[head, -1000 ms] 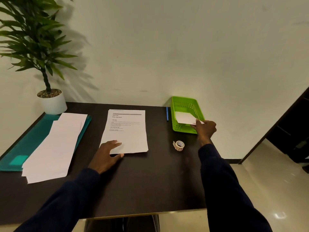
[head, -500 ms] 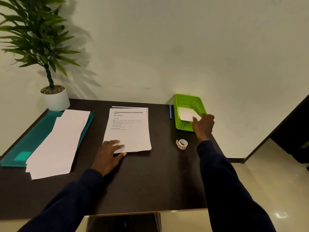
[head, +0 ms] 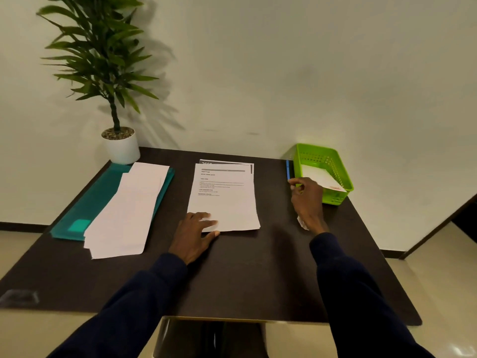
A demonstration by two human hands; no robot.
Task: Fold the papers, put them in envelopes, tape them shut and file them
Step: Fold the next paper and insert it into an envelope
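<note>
A stack of printed papers (head: 224,202) lies in the middle of the dark table (head: 245,275). My left hand (head: 193,233) rests flat on its near left corner, fingers spread. A pile of white envelopes (head: 129,210) sits on a teal folder (head: 95,200) at the left. One white envelope (head: 320,178) lies in the green basket (head: 317,148), leaning on the front rim. My right hand (head: 307,200) hovers just left of the basket with fingers loosely curled, holding nothing. A tape roll (head: 301,223) peeks out from under that wrist.
A blue pen (head: 287,170) lies along the basket's left side. A potted plant (head: 121,148) stands at the back left corner against the wall. The table's right edge drops off to the floor just past the basket.
My right hand has let go of the envelope in the basket and drawn back to the left and toward me, now covering the tape roll. My left hand stays on the papers.
</note>
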